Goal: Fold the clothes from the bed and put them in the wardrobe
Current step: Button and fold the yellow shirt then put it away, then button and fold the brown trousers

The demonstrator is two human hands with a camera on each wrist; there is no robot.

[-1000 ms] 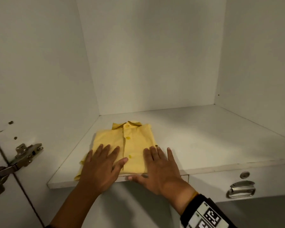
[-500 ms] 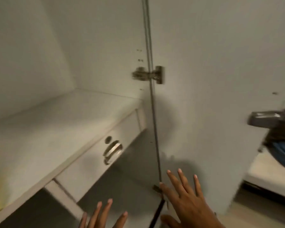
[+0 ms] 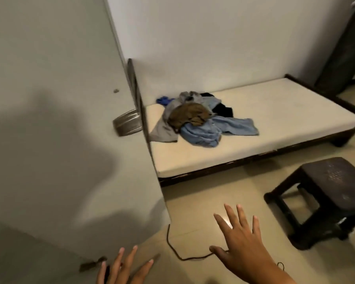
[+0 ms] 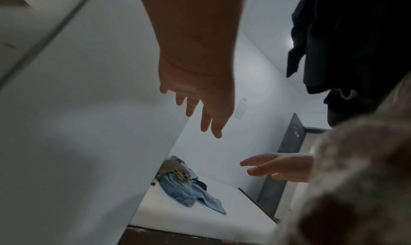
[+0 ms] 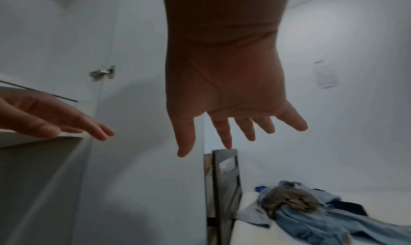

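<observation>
Wall notice (image 5: 326, 74), print illegible

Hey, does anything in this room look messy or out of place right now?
Yes: an unfolded heap of clothes lies on the bed, and a dark cord trails loose across the floor near the open wardrobe door.

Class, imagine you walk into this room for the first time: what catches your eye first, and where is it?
The heap of unfolded clothes on the bare white bed, brown piece atop blue ones, near the wardrobe door. In front, the left hand and right hand reach out, spread and empty, above the floor. A dark stool stands at right.
</observation>
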